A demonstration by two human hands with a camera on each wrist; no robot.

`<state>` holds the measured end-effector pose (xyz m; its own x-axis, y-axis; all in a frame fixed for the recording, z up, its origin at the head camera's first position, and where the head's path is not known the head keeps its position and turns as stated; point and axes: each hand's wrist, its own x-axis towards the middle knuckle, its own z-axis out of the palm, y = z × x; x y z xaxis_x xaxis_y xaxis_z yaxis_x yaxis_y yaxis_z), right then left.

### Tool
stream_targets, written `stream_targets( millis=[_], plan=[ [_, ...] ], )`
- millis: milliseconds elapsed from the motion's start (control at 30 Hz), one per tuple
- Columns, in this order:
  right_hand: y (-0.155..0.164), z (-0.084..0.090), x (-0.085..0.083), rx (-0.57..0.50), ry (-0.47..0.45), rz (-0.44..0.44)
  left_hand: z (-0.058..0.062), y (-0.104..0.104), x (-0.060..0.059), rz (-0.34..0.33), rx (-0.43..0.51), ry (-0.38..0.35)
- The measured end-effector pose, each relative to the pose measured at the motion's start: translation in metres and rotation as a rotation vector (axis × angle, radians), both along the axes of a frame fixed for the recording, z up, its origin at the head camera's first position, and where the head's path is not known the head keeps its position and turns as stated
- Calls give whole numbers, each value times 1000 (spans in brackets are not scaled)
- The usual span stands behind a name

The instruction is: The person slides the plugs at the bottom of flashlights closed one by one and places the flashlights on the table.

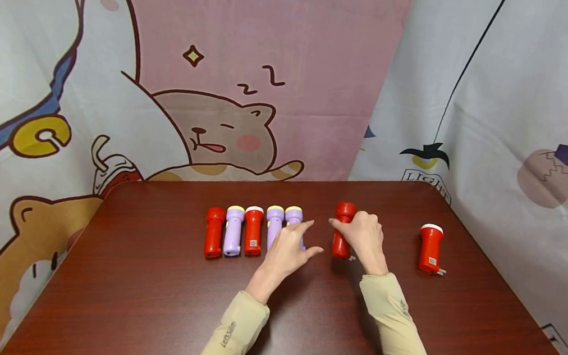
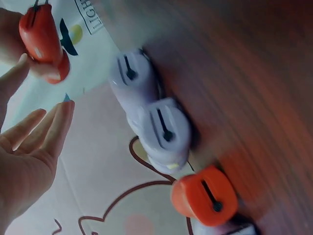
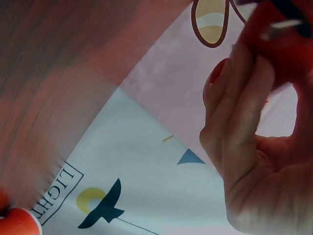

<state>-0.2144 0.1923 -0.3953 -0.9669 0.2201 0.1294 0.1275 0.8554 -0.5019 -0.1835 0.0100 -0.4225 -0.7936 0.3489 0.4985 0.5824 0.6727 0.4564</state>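
My right hand (image 1: 366,240) grips a red flashlight (image 1: 341,248) around its body, and the two small plug prongs at its lower end stick out. In the right wrist view the fingers curl round this flashlight (image 3: 281,54). My left hand (image 1: 285,251) holds nothing; its fingers are extended and its thumb is spread, as the left wrist view also shows. From the head it overlaps the rightmost lilac flashlight (image 1: 293,214) and part of the lilac flashlight (image 1: 275,217) beside it. In the left wrist view both lilac flashlights (image 2: 134,73) stand apart from the fingers.
Left of those stand a red flashlight with a white rim (image 1: 253,228), a lilac one (image 1: 233,232) and an all-red flashlight (image 1: 214,233), in one row. Far right, another red flashlight (image 1: 430,248) has its prongs out. A printed cloth (image 1: 322,90) hangs behind the brown table (image 1: 151,301).
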Motion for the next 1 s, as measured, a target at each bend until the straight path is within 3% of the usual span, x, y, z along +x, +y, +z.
stream_targets(
  millis=[300,667,1000],
  plan=[
    [-9,-2,-1,-39,69,9,0,16,9,-66,7,-66],
    [-15,0,1,-50,65,13,-4,24,11,-34,-6,30],
    [-18,1,0,-53,90,25,-7,24,10,-26,15,47]
  ],
)
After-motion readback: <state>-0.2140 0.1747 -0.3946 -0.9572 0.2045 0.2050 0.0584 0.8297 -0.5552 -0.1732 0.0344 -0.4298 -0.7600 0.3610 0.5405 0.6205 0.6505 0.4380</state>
